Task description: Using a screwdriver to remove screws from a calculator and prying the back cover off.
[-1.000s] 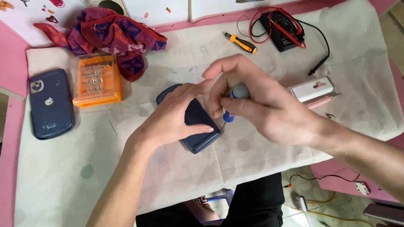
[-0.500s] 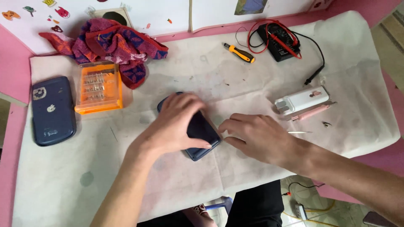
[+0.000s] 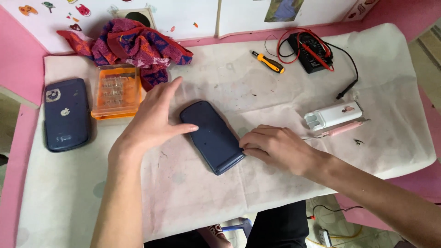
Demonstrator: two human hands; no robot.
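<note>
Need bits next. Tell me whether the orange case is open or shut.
Shut, as far as shows: the orange case lies flat, clear lid down over the bits, beside the left hand.

You look down on a pink table (image 3: 16, 151), most of it covered by a stained white cloth (image 3: 239, 87). Along the top of the frame runs a white wall panel (image 3: 193, 14), small cartoon stickers (image 3: 27, 9) at its upper left, a picture (image 3: 284, 9) pinned at top centre. Light is soft and even, daylight-like, with weak shadows. Lower right, tiled floor (image 3: 363, 229) shows with loose cables (image 3: 321, 218). At the right edge, upper part, a strip of pale flooring (image 3: 429, 55).
</note>
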